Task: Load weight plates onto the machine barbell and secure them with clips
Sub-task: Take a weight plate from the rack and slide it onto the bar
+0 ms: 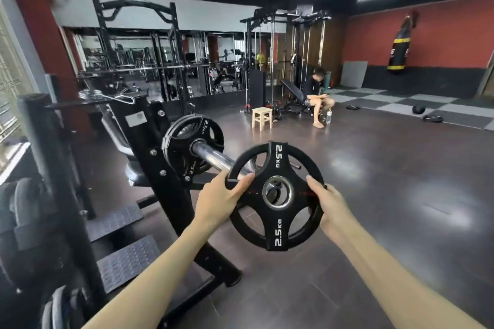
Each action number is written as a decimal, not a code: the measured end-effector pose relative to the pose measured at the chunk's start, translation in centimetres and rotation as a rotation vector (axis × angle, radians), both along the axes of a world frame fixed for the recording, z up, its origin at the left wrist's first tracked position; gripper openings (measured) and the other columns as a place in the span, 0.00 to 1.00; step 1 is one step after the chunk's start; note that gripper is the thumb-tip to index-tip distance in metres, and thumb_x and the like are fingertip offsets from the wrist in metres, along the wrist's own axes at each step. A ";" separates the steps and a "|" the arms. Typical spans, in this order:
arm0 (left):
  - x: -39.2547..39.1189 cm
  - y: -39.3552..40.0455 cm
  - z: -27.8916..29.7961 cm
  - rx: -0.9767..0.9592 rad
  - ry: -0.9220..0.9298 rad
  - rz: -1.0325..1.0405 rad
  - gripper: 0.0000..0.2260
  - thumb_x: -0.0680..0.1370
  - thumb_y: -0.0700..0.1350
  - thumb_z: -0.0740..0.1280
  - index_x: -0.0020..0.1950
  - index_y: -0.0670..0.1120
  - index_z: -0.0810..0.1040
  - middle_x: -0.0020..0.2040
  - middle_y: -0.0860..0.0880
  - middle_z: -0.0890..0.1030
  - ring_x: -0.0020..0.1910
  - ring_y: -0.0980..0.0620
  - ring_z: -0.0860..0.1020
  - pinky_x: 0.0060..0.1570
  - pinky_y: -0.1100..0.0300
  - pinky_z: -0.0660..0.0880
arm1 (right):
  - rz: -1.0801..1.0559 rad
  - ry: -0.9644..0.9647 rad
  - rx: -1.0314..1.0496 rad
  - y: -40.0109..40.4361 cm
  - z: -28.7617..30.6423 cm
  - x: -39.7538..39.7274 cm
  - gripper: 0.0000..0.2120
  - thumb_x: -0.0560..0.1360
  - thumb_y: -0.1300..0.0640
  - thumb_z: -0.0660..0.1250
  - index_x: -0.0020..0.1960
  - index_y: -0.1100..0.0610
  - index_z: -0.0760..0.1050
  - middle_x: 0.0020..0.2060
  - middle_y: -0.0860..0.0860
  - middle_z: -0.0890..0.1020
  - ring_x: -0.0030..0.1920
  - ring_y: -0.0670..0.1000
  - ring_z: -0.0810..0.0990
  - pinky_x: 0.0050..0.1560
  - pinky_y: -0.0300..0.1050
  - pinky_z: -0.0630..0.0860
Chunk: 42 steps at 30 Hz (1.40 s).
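Observation:
I hold a black 2.5 kg weight plate [276, 219] upright in front of the end of the chrome barbell sleeve [213, 159]. My left hand [222, 200] grips its left rim through a cut-out. My right hand [330, 205] clasps its right rim. The plate's steel-ringed centre hole faces the sleeve tip, which the plate hides. Further up the sleeve, two black 2.5 kg plates [193, 144] sit against the machine's black frame [152, 147]. A spring clip [123, 99] lies on top of the machine.
Black steel steps [128, 262] and stored plates [21, 211] lie at lower left. A wooden stool [262, 117] and a seated person on a bench [316, 96] are across the dark floor. Loose plates [432, 118] lie far right, below a punching bag [399, 45].

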<state>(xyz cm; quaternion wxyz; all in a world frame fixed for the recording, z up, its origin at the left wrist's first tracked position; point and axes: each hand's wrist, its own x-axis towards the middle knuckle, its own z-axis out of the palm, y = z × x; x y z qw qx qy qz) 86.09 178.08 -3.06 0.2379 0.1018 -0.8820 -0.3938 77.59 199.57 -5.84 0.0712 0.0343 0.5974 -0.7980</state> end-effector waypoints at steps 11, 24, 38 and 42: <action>-0.8 -1.0 -0.8 -0.153 -0.034 -0.058 0.14 0.77 0.65 0.66 0.53 0.57 0.77 0.41 0.62 0.84 0.45 0.61 0.82 0.51 0.56 0.79 | 0.100 -0.023 -0.047 -1.4 -2.8 -2.4 0.11 0.80 0.52 0.68 0.55 0.58 0.73 0.44 0.54 0.82 0.46 0.53 0.81 0.47 0.48 0.75; -0.4 -0.9 -1.3 -0.385 0.140 -0.112 0.18 0.74 0.67 0.59 0.54 0.57 0.75 0.36 0.57 0.84 0.37 0.59 0.82 0.42 0.58 0.78 | 0.199 -0.046 0.206 -1.8 -3.1 -3.8 0.16 0.83 0.43 0.58 0.61 0.55 0.68 0.54 0.57 0.84 0.57 0.56 0.82 0.56 0.52 0.78; -1.8 -3.7 -0.8 -0.604 0.077 0.055 0.21 0.76 0.70 0.54 0.55 0.56 0.71 0.36 0.56 0.82 0.36 0.52 0.82 0.38 0.54 0.77 | 0.346 -0.123 0.434 -7.0 -1.3 -8.9 0.26 0.83 0.42 0.56 0.72 0.59 0.69 0.53 0.57 0.85 0.48 0.56 0.85 0.49 0.53 0.84; -2.6 -5.4 -1.3 -0.600 0.042 0.097 0.20 0.76 0.70 0.57 0.57 0.57 0.69 0.39 0.54 0.83 0.40 0.48 0.83 0.40 0.53 0.77 | 0.377 -0.070 0.728 -8.5 1.2 -8.8 0.29 0.84 0.42 0.51 0.75 0.62 0.66 0.64 0.59 0.78 0.56 0.57 0.81 0.46 0.45 0.79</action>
